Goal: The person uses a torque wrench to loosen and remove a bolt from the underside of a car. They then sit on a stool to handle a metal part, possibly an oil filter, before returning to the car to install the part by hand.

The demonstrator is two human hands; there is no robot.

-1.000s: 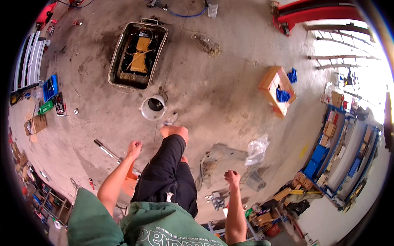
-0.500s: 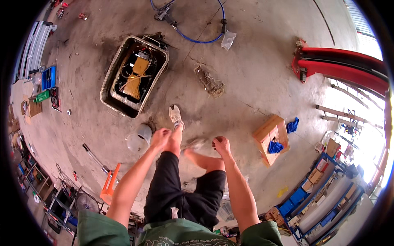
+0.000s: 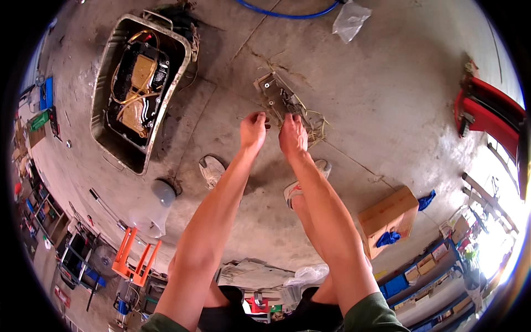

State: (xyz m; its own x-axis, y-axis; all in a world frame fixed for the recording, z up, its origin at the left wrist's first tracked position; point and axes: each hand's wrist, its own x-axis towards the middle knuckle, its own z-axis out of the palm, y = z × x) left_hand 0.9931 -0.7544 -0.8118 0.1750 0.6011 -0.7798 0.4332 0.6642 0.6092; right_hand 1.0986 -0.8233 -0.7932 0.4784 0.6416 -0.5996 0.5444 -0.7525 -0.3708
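A flat grey metal part (image 3: 269, 88), with holes and loose thin wires around it, lies on the concrete floor between and beyond my feet. My left hand (image 3: 254, 131) is beside its near left edge, fingers curled in. A thin sliver and something dark show at those fingers, too small to name. My right hand (image 3: 293, 134) covers the part's near end, its fingers bent and pressed together. Whether they touch the part or hold something is hidden. On the left stands a large metal tub (image 3: 182, 61) holding a black, oily pan (image 3: 157, 91) with an amber piece and tubing.
A translucent bucket (image 3: 149, 218) stands left of my left shoe (image 3: 212, 171). An orange stand (image 3: 128, 252) is nearer. At right are a wooden box (image 3: 381, 213) with blue cloth and a red lift arm (image 3: 489, 113). A clear bag (image 3: 351, 22) and blue hose (image 3: 287, 14) lie ahead.
Both hands have moved forward and closer together, down to the metal part. I have stepped up, my feet now planted apart before it. The tub now appears further left.
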